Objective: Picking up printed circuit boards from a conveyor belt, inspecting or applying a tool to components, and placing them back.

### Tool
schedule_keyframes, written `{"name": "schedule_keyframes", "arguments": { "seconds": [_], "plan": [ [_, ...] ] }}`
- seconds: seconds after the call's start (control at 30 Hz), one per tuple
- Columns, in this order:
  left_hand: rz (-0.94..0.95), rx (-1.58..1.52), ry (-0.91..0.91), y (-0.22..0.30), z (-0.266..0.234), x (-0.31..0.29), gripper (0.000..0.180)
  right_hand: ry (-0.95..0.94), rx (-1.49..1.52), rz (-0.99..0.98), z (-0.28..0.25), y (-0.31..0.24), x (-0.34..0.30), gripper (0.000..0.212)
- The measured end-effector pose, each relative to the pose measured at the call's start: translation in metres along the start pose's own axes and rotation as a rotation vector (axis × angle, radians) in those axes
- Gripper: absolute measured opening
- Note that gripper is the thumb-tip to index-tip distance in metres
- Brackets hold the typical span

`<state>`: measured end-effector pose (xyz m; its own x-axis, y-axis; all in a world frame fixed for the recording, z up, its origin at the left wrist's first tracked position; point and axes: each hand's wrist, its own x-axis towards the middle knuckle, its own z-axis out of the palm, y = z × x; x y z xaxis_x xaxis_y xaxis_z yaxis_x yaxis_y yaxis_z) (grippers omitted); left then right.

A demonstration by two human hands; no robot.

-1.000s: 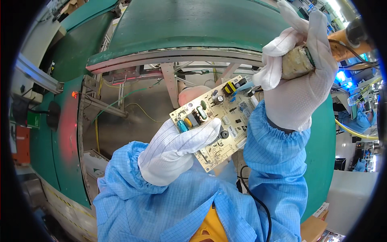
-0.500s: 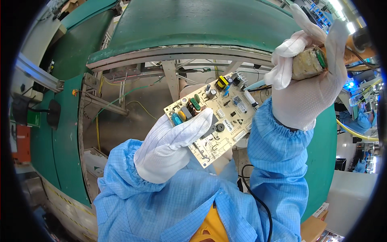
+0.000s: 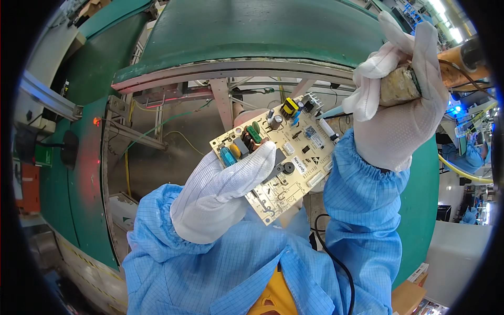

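My left hand [image 3: 223,197], in a white glove, grips a populated circuit board [image 3: 294,176] by its left edge, thumb on top near the coils. The board is tan and tilted, carrying blue, yellow, green and black parts and a white label. Up at the right, my gloved right hand [image 3: 396,113] has its fingers curled round a worn beige block [image 3: 399,86]; its kind I cannot make out. Between the board's upper right corner and that hand shows a thin light-blue stick [image 3: 332,111] with a dark end. Whether the hand holds the stick is unclear.
A green conveyor belt [image 3: 252,31] with a metal side rail [image 3: 247,65] runs across the far side. Green surfaces [image 3: 86,184] stand to the left. A black cable [image 3: 341,262] hangs by my right sleeve. Cardboard boxes [image 3: 407,296] are at lower right.
The board has shifted slightly toward me and left with my left hand. My right hand has moved a little left, its fingers closing more over the block. A red glow now shows on the left green surface.
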<state>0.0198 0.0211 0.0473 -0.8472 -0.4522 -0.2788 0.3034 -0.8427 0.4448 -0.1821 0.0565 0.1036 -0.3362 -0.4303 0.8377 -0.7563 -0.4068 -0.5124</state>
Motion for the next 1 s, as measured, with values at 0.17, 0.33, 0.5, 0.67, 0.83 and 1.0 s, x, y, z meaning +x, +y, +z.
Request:
{"name": "schedule_keyframes", "arguments": {
  "seconds": [0.17,0.33,0.5,0.67,0.83,1.0],
  "plan": [
    [0.019,0.011,0.026,-0.003,-0.006,0.001,0.044,0.022,-0.052,-0.038,0.001,0.000,-0.001,0.050],
    [0.023,0.125,0.074,0.001,-0.011,0.005,0.039,0.043,-0.104,-0.076,0.003,0.001,-0.001,0.048],
    [0.042,-0.039,0.052,0.006,-0.021,0.009,0.031,0.061,-0.154,-0.115,0.007,0.001,-0.002,0.045],
    [0.093,-0.056,0.102,0.008,-0.022,0.009,0.031,0.057,-0.125,-0.107,-0.001,0.006,-0.001,0.043],
    [0.193,0.012,0.026,0.001,-0.025,0.007,0.032,-0.017,0.172,0.049,-0.008,0.008,0.001,0.041],
    [0.131,-0.048,0.050,0.008,-0.020,0.005,0.032,0.000,-0.255,-0.108,0.005,-0.010,-0.004,0.043]
  ]
}}
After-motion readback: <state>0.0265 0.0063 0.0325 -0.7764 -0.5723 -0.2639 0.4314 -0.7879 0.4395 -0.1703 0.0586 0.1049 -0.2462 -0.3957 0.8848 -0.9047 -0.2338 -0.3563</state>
